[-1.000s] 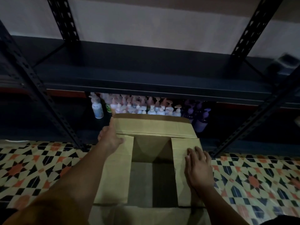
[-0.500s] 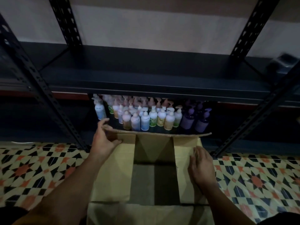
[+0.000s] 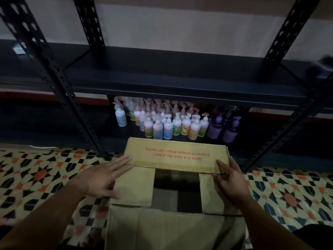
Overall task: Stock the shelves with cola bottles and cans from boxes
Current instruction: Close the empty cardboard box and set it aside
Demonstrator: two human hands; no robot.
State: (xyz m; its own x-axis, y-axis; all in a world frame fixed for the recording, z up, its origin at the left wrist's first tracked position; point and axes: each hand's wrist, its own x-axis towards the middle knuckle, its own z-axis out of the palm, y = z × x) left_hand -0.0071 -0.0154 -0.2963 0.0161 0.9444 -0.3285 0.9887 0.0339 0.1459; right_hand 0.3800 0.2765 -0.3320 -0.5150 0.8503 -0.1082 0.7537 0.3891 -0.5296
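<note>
A brown cardboard box [image 3: 175,155] stands on the tiled floor in front of a dark metal shelf unit [image 3: 162,76]. Its far flap lies folded outward, showing red print. Both side flaps lie flat, and a dark gap between them hides the contents. My left hand [image 3: 103,175] rests flat with straight fingers on the left side flap, fingertips at the far flap's fold. My right hand [image 3: 231,177] lies on the right side flap, fingers reaching to the far flap's right end. No cola bottle or can is visible.
Several pump bottles [image 3: 169,123], white and purple, fill the low shelf behind the box. The shelf above is dark and bare. Slotted uprights [image 3: 59,82] stand left and right. The near flap [image 3: 171,228] hangs toward me. Patterned floor tiles [image 3: 36,177] lie on both sides.
The far flap has swung from upright over and outward, its printed side now showing. My left hand let go of its edge and lies flat. My right hand slid forward.
</note>
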